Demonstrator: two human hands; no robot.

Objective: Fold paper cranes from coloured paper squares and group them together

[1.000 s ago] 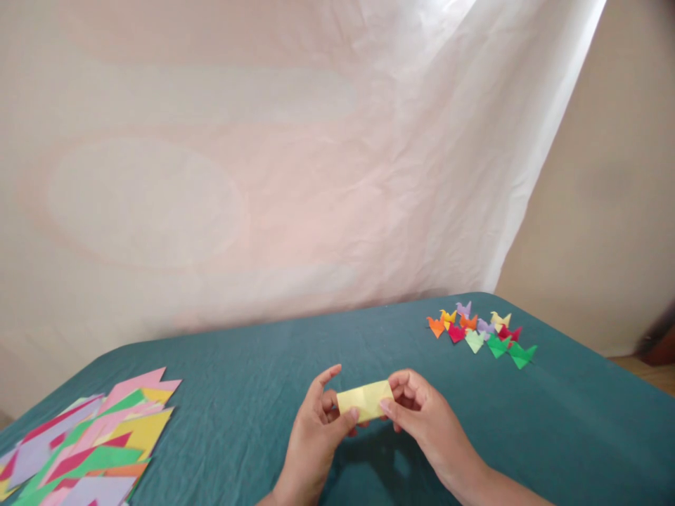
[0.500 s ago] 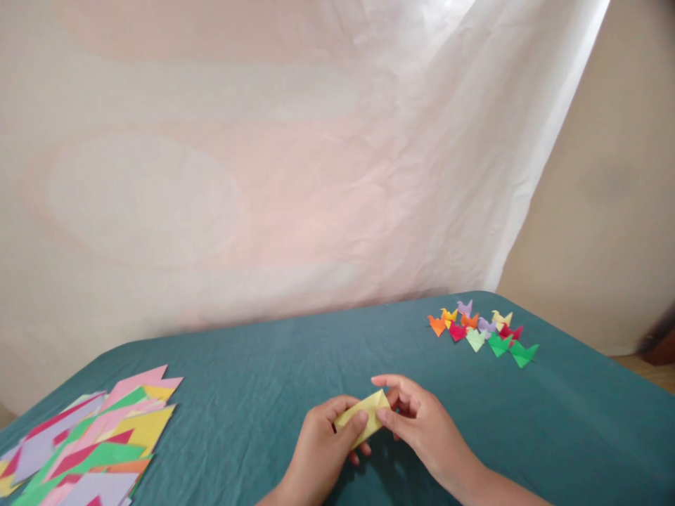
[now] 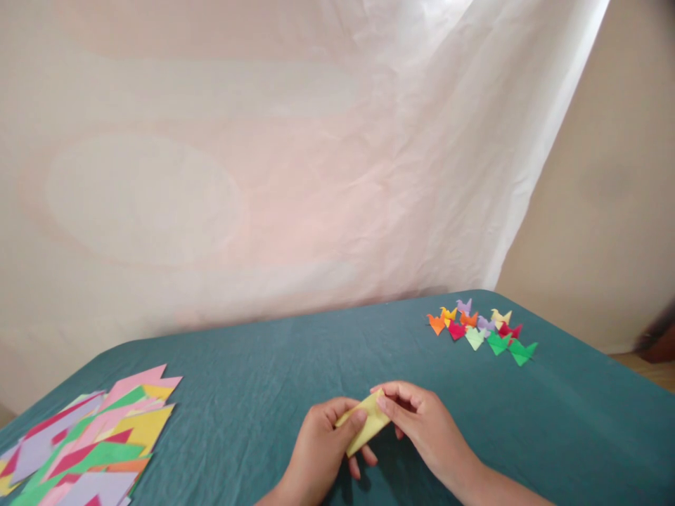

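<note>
A small folded piece of yellow paper is held between both hands, low in the middle of the view and above the table. My left hand grips its left part, thumb on top and fingers beneath. At the upper right corner, my right hand pinches the paper between thumb and index finger. The undersides of the fingers are partly hidden by the paper and the hands.
On the left of the green-covered table lies a spread pile of coloured paper sheets. Several small folded paper birds stand at the back right. A pale cloth hangs behind the table.
My right index finger, raised before, has come down onto the paper's upper corner. My right thumb has shifted up along the edge, and the paper has turned slightly.
</note>
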